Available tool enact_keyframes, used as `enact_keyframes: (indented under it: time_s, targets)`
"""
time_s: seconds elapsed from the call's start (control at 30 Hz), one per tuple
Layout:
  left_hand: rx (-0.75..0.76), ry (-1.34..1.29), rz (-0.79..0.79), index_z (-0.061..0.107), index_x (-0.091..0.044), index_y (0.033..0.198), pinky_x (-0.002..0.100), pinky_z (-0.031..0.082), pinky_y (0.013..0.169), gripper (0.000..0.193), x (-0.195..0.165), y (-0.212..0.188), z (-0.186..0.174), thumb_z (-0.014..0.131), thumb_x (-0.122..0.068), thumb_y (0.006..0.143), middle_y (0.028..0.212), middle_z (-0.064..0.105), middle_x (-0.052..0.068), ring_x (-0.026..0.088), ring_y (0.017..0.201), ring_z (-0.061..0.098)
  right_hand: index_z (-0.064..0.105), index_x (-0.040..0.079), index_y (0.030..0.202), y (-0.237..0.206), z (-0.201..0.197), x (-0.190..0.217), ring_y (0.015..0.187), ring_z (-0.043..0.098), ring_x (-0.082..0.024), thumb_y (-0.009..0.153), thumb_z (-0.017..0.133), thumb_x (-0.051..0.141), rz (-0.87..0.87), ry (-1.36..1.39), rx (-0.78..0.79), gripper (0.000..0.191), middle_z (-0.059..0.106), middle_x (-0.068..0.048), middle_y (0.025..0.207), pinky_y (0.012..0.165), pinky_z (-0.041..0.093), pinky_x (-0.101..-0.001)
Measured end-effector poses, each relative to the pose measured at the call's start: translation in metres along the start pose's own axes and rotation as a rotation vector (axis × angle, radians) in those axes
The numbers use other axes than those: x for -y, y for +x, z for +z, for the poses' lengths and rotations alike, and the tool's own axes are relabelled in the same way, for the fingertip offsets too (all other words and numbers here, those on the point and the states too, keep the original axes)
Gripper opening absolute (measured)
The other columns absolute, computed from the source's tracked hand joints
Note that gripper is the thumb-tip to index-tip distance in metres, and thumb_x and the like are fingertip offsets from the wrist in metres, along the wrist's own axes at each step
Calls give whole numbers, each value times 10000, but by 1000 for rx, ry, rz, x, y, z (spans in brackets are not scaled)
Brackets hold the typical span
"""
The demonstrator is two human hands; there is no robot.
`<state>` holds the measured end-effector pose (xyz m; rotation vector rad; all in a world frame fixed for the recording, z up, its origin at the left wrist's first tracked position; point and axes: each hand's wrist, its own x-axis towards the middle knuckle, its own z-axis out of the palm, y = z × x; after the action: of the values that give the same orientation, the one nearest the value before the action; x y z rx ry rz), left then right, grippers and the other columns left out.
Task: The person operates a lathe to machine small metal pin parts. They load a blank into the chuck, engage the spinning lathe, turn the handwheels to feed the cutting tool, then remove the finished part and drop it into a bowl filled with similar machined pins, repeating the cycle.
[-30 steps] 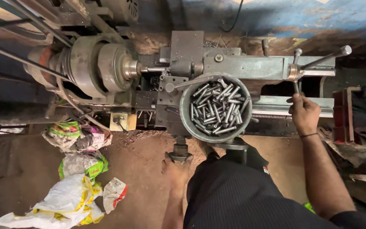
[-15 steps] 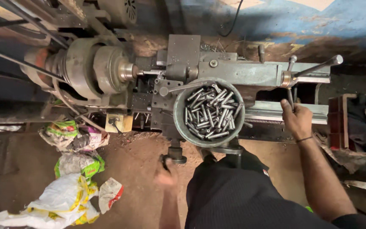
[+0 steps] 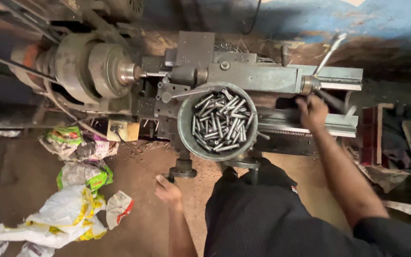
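Right hand (image 3: 311, 112), right of centre, was closed around a lathe (image 3: 262, 76) lever (image 3: 330, 99). Left hand (image 3: 167, 189), lower centre, gripped the handwheel (image 3: 182, 170). Pan (image 3: 184, 124) of rods (image 3: 220, 120) sat mid-frame; a workpiece sat in the chuck (image 3: 108, 71), machining apparently unfinished.

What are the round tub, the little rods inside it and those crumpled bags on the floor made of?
Round tub: probably metal, dull grey-green, worn rim. Rods: bare steel by their bright grey shine. Bags: thin plastic, creased and glossy, white with yellow and green.
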<state>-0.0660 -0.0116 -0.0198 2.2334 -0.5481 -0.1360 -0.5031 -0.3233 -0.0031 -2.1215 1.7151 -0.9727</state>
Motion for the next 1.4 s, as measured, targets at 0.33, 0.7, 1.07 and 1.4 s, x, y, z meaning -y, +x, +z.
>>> enact_keyframes:
  time_s: [0.33,0.7,1.07,1.4]
  targets:
    - [76,-116,821,701,-36,1104,382,600,810,215,-189,34,-42,802,-58,916,1120,656,138,302,980,682,579,57,1424,117,-53,-16,1008,673,-145,1034,803,-41,47,352,-178,460,702,-84,1207,876,595,-287]
    - [615,402,1436,709,-76,1232,417,512,875,388,-321,75,32,587,-124,867,1072,615,99,278,1032,608,499,15,1549,75,-58,26,1165,683,-339,960,682,-154,-366,244,-62,641,658,-198,1381,950,592,-407]
    - [658,353,1309,667,-47,953,414,556,807,95,-303,92,17,679,-92,870,978,644,120,314,916,668,711,71,1263,69,-60,35,1235,677,-380,799,580,-154,-414,128,-43,532,687,-168,1374,1034,572,-429]
    - [438,-543,544,726,13,1199,300,589,901,174,-271,177,-1,691,4,1029,1085,757,108,180,977,727,721,50,1241,36,-38,23,1075,724,-359,925,718,-13,-155,201,-3,321,721,-175,1205,913,581,-387]
